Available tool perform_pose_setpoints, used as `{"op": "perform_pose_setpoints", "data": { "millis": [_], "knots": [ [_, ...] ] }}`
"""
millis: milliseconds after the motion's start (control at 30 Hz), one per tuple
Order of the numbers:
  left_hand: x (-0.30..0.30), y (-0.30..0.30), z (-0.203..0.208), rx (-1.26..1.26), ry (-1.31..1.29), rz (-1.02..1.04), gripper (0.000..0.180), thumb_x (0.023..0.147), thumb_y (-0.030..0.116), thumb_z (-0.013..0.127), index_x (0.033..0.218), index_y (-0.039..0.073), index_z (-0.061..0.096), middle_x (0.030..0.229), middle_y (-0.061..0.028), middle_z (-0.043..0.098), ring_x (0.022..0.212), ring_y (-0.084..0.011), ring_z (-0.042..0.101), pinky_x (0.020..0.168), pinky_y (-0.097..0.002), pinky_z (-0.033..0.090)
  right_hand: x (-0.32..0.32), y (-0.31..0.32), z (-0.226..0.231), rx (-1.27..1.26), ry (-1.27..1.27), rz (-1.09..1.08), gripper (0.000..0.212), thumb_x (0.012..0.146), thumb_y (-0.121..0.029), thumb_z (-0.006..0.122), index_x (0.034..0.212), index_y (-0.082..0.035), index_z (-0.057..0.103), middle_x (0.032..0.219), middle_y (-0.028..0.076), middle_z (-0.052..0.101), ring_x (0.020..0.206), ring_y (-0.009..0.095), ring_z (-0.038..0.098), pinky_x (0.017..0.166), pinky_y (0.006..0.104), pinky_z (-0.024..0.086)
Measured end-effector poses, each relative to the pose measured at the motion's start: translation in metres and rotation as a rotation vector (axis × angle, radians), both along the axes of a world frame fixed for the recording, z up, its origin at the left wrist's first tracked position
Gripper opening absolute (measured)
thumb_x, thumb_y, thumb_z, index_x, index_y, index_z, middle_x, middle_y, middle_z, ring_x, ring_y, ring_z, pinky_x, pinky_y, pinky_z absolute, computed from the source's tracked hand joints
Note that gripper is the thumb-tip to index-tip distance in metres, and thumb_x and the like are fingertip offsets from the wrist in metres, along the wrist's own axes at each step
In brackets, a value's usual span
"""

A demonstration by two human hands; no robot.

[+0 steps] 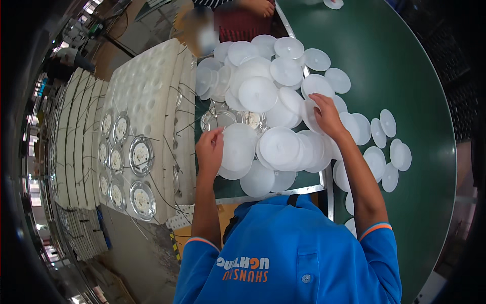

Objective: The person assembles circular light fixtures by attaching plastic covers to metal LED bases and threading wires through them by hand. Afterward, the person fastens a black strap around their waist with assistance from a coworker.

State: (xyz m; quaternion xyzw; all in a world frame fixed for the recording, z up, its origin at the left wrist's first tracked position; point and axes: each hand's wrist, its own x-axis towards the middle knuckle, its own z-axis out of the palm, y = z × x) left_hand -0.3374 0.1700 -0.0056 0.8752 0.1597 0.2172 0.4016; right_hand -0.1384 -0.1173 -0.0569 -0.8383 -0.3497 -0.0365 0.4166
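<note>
Discs (pixel 258 94): round, frosted white, translucent; heaped from centre to 12 o'clock, strays at 3 on green table (pixel 428 101). Left hand (pixel 209 151): heap's 8 o'clock, fingertips at a disc's rim. Right hand (pixel 328 115): heap's 3 o'clock, fingers by another. Either grip: cannot tell.
</note>
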Motion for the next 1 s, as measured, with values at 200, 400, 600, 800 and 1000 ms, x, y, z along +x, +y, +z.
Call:
{"op": "perform_pose_setpoints", "data": {
  "millis": [200, 400, 600, 800, 1000],
  "knots": [
    [-0.033, -0.022, 0.000, -0.110, 0.008, -0.025, 0.016, 0.081, 0.002, 0.054, 0.094, 0.001, 0.063, 0.082, -0.0091, 0.059, 0.068, -0.0146, 0.057, 0.055, -0.0232, 0.045, -0.073, 0.102, 0.034, -0.313, -0.447, 0.186, 0.010, 0.067, -0.014, 0.057, 0.072, -0.011, 0.064, 0.085, 0.004, 0.054, 0.089, 0.023, 0.047, 0.076, 0.0382, 0.035],
    [-0.039, -0.016, -0.003, -0.122, 0.022, -0.137, 0.016, 0.081, 0.002, 0.054, 0.094, 0.002, 0.063, 0.083, -0.0073, 0.059, 0.070, -0.0139, 0.057, 0.058, -0.0231, 0.045, -0.073, 0.132, 0.019, -0.574, -0.446, 0.202, 0.013, 0.070, -0.014, 0.054, 0.071, -0.009, 0.065, 0.085, 0.005, 0.057, 0.091, 0.022, 0.048, 0.076, 0.0362, 0.036],
    [-0.039, -0.026, 0.004, -0.164, -0.012, -0.229, 0.015, 0.082, 0.003, 0.054, 0.095, 0.003, 0.063, 0.081, -0.0063, 0.059, 0.069, -0.0116, 0.056, 0.059, -0.0232, 0.044, -0.084, 0.157, 0.000, -0.553, -0.473, 0.032, 0.011, 0.074, -0.016, 0.056, 0.072, -0.015, 0.067, 0.085, 0.000, 0.058, 0.089, 0.020, 0.051, 0.063, 0.0308, 0.042],
    [-0.048, -0.026, -0.017, -0.246, 0.037, -0.302, 0.018, 0.083, 0.003, 0.054, 0.098, 0.002, 0.063, 0.083, -0.0053, 0.061, 0.072, -0.0103, 0.057, 0.065, -0.0219, 0.045, -0.090, 0.158, -0.002, -0.729, -0.586, 0.222, 0.011, 0.072, -0.019, 0.056, 0.070, -0.016, 0.066, 0.075, 0.000, 0.061, 0.084, 0.018, 0.054, 0.060, 0.0321, 0.043],
    [-0.060, -0.033, -0.019, -0.309, 0.045, -0.346, 0.018, 0.083, 0.004, 0.054, 0.099, 0.001, 0.063, 0.084, -0.0058, 0.061, 0.071, -0.0109, 0.058, 0.065, -0.0218, 0.046, -0.111, 0.148, -0.001, -0.609, -0.536, 0.180, 0.011, 0.074, -0.018, 0.053, 0.076, -0.013, 0.063, 0.082, 0.004, 0.060, 0.084, 0.019, 0.056, 0.061, 0.0331, 0.045]
  ]
}}
